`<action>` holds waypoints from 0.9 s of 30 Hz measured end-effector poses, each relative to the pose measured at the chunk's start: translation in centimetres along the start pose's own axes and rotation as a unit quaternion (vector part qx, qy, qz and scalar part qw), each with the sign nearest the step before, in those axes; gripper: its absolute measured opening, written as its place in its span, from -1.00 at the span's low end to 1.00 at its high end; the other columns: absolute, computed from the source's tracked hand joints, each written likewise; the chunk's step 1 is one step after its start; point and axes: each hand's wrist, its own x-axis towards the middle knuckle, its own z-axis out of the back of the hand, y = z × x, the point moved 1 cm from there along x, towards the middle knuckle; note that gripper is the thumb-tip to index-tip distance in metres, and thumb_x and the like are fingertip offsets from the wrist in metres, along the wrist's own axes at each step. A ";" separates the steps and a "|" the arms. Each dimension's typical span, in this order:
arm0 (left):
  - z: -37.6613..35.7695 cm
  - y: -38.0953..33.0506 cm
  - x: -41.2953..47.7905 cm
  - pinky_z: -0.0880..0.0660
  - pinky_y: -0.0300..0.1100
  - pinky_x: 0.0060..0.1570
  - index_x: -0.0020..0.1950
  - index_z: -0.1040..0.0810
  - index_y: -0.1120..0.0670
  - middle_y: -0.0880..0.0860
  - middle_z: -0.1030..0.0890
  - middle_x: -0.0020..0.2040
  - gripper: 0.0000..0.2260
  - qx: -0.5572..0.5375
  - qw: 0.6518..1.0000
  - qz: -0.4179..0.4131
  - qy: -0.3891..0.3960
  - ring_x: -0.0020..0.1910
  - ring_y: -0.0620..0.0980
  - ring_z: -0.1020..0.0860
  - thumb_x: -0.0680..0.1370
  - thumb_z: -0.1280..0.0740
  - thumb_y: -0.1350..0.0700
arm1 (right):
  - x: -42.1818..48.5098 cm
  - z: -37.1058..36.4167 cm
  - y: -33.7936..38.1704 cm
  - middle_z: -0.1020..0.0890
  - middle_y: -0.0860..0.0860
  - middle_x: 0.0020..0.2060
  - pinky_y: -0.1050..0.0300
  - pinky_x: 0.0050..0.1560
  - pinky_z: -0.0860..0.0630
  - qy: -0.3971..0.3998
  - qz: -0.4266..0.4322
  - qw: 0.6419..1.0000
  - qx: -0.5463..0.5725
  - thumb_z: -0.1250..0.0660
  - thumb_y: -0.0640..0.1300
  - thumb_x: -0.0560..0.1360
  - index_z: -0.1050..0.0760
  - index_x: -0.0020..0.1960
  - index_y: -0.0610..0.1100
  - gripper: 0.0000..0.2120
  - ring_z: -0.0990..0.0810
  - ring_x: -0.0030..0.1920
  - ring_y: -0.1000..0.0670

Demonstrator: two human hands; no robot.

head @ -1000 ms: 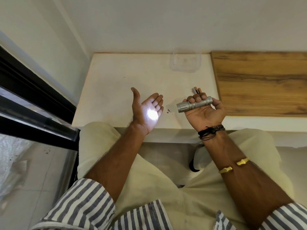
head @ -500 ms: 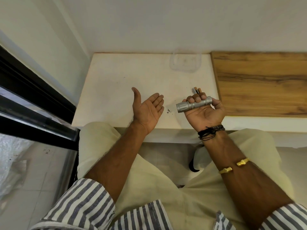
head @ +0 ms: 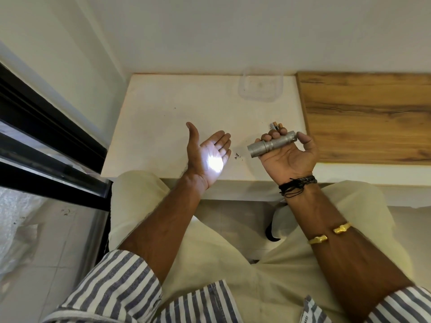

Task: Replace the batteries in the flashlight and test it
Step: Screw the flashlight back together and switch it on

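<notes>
My right hand (head: 288, 157) grips a silver flashlight (head: 271, 144), its lens pointing left toward my other hand. My left hand (head: 207, 155) is held palm up with fingers spread, a short gap from the lens, and holds nothing. A bright white spot of light falls on the left palm. Just beyond my right fingers, several batteries (head: 276, 125) with copper-coloured ends lie on the white tabletop (head: 168, 113), partly hidden by the fingers.
A clear plastic container (head: 261, 86) stands at the back of the white tabletop near the wall. A wooden panel (head: 368, 115) adjoins the table on the right. A dark window frame (head: 46, 141) runs along the left. Small dark specks (head: 237, 156) lie between my hands.
The light spot on my left palm was on a second ago, off half a second ago, and is on again now. Both hands have stayed in place.
</notes>
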 end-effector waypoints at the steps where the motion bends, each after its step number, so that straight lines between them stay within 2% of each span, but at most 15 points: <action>1: 0.1 0.0 0.0 0.02 0.06 0.55 0.60 -0.11 0.14 0.13 -0.16 0.61 -0.06 0.002 1.000 0.000 -0.001 0.59 0.10 -0.11 0.46 0.04 -0.53 | 0.1 0.0 0.0 -0.45 -0.04 -0.18 -0.01 0.24 -0.35 -0.006 -0.002 1.000 -0.029 -0.23 -0.15 0.40 -0.45 -0.09 -0.17 -0.87 -0.45 -0.17 -0.07; 2: 0.1 0.0 0.0 0.01 0.07 0.55 0.59 -0.11 0.14 0.13 -0.17 0.60 -0.07 0.006 1.000 -0.001 -0.004 0.59 0.10 -0.12 0.46 0.04 -0.52 | 0.1 -0.1 0.0 -0.47 -0.05 -0.19 -0.04 0.22 -0.41 -0.012 -0.004 0.998 -0.062 -0.18 -0.22 0.45 -0.44 -0.09 -0.15 -0.91 -0.47 -0.17 -0.07; 4: 0.1 0.0 0.1 -0.07 0.09 0.54 0.57 -0.17 0.16 0.14 -0.25 0.57 -0.15 0.022 0.999 -0.017 -0.033 0.56 0.13 -0.19 0.52 0.00 -0.46 | 0.3 -0.1 -0.2 -0.52 -0.07 -0.17 -0.12 0.27 -0.47 -0.030 0.003 0.990 -0.138 -0.13 -0.33 0.56 -0.45 -0.04 -0.14 -0.83 -0.53 -0.12 -0.07; 6: 0.2 0.0 0.2 -0.25 0.10 0.47 0.51 -0.30 0.15 0.13 -0.40 0.49 -0.33 0.077 0.991 -0.047 -0.099 0.48 0.15 -0.35 0.60 -0.09 -0.32 | 0.4 -0.1 -0.3 -0.57 -0.09 -0.05 -0.13 0.30 -0.52 -0.049 0.037 0.967 -0.248 -0.25 -0.36 0.60 -0.52 0.04 -0.14 -0.84 -0.59 0.00 -0.08; 7: 0.4 -0.1 0.3 -0.36 0.09 0.40 0.46 -0.37 0.15 0.11 -0.49 0.41 -0.43 0.110 0.983 -0.063 -0.136 0.41 0.14 -0.44 0.62 -0.14 -0.24 | 0.4 -0.1 -0.4 -0.58 -0.10 0.03 -0.14 0.30 -0.54 -0.057 0.074 0.938 -0.334 -0.33 -0.35 0.58 -0.55 0.06 -0.13 -0.85 -0.60 0.07 -0.08; 9: 0.8 -0.4 0.2 -0.51 0.01 0.19 0.35 -0.49 0.13 0.09 -0.61 0.26 -0.57 0.136 0.968 -0.085 -0.195 0.27 0.10 -0.56 0.64 -0.20 -0.14 | 0.4 0.0 -0.6 -0.60 -0.11 0.09 -0.10 0.27 -0.56 -0.067 0.174 0.841 -0.507 -0.45 -0.26 0.53 -0.63 0.07 -0.06 -0.83 -0.60 0.12 -0.06; 11: 1.1 -0.7 0.1 -0.53 -0.04 0.06 0.29 -0.53 0.13 0.10 -0.64 0.19 -0.62 0.126 0.961 -0.099 -0.224 0.20 0.09 -0.59 0.64 -0.21 -0.12 | 0.2 0.0 -1.0 -0.67 -0.08 0.08 -0.08 0.18 -0.56 -0.079 0.272 0.753 -0.594 -0.53 -0.14 0.46 -0.66 0.05 0.06 -0.80 -0.61 0.12 -0.08; 12: 1.2 -0.8 0.1 -0.54 -0.04 0.04 0.28 -0.54 0.13 0.10 -0.65 0.17 -0.61 0.118 0.959 -0.106 -0.234 0.18 0.10 -0.60 0.64 -0.21 -0.12 | 0.1 0.0 -1.1 -0.69 -0.06 0.05 -0.12 0.15 -0.57 -0.087 0.309 0.734 -0.598 -0.55 -0.11 0.43 -0.66 0.05 0.08 -0.77 -0.62 0.11 -0.12; 15: 1.5 -1.0 0.1 -0.55 -0.01 0.09 0.24 -0.56 0.14 0.11 -0.67 0.12 -0.58 0.099 0.953 -0.126 -0.257 0.14 0.09 -0.62 0.65 -0.18 -0.16 | 0.0 -0.2 -0.9 -0.72 -0.13 0.05 -0.19 0.19 -0.60 -0.069 0.373 0.756 -0.533 -0.56 -0.19 0.43 -0.66 0.12 -0.08 -0.72 -0.67 0.11 -0.17; 18: 1.9 -1.1 0.1 -0.53 0.00 0.19 0.22 -0.56 0.13 0.10 -0.68 0.09 -0.52 0.083 0.950 -0.138 -0.268 0.15 0.10 -0.62 0.64 -0.11 -0.23 | 0.3 -0.3 -0.5 -0.70 -0.04 0.11 -0.09 0.27 -0.59 -0.051 0.405 0.764 -0.500 -0.53 -0.26 0.46 -0.61 0.23 -0.27 -0.65 -0.66 0.21 -0.09; 20: 2.0 -1.1 0.2 -0.49 -0.01 0.24 0.26 -0.55 0.15 0.11 -0.67 0.12 -0.46 0.071 0.946 -0.145 -0.279 0.17 0.09 -0.62 0.64 -0.08 -0.26 | 0.4 -0.2 -0.3 -0.69 -0.01 0.10 -0.06 0.22 -0.62 -0.036 0.392 0.783 -0.481 -0.50 -0.27 0.49 -0.61 0.21 -0.21 -0.70 -0.66 0.20 -0.09; 23: 2.2 -1.1 0.1 -0.43 -0.03 0.34 0.30 -0.52 0.17 0.10 -0.64 0.21 -0.39 0.058 0.946 -0.146 -0.283 0.23 0.05 -0.58 0.61 -0.06 -0.31 | 0.5 0.0 -0.1 -0.69 0.03 0.01 0.05 -0.11 -0.67 -0.051 0.349 0.809 -0.470 -0.48 -0.20 0.52 -0.61 0.10 -0.04 -0.82 -0.69 0.07 -0.05; 25: 2.4 -1.2 0.2 -0.38 -0.06 0.39 0.32 -0.51 0.16 0.10 -0.61 0.23 -0.37 0.047 0.950 -0.142 -0.273 0.30 0.04 -0.54 0.60 -0.06 -0.34 | 0.6 0.3 0.0 -0.68 0.03 -0.05 0.06 -0.24 -0.62 -0.102 0.347 0.796 -0.485 -0.48 -0.15 0.51 -0.59 0.06 -0.02 -0.85 -0.67 -0.02 -0.01; 27: 2.5 -1.2 0.2 -0.35 -0.05 0.42 0.36 -0.48 0.18 0.11 -0.59 0.27 -0.33 0.047 0.953 -0.143 -0.263 0.33 0.06 -0.52 0.60 -0.04 -0.35 | 0.6 0.5 0.0 -0.68 0.06 -0.06 -0.05 -0.16 -0.64 -0.140 0.365 0.764 -0.513 -0.50 -0.14 0.50 -0.59 0.05 -0.01 -0.84 -0.65 -0.03 0.01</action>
